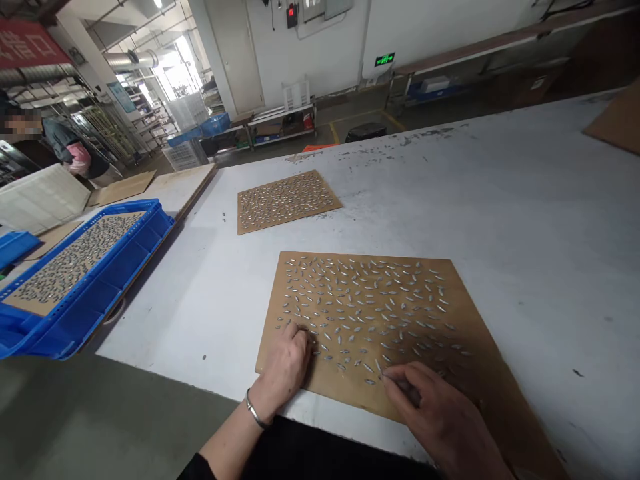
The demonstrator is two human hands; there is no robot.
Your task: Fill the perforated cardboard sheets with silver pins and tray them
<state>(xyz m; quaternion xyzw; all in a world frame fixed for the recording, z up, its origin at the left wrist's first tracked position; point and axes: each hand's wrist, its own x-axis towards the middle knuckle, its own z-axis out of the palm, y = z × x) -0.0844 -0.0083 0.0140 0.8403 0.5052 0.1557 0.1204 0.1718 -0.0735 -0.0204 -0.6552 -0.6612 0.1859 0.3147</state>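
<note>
A brown cardboard sheet (pixel 360 393) lies on the white table, covered with rows of small silvery leaf-shaped pieces (pixel 370 382). My left hand (pixel 287 357), with a metal bracelet at the wrist, rests on the sheet's left part; its fingers are curled together, and anything between them is hidden. On the near side of the sheet, my right hand (pixel 430 400) has thumb and forefinger pinched at a small silvery piece (pixel 379 366). Some pieces lie in the shadow near this hand.
Farther back on the white table (pixel 200 300) is a second cardboard sheet (pixel 327 197) bearing similar pieces. A blue crate (pixel 120 283) with another such sheet stands at left. A person (pixel 67 143) is beyond it. Another brown board (pixel 617 123) lies at the far right.
</note>
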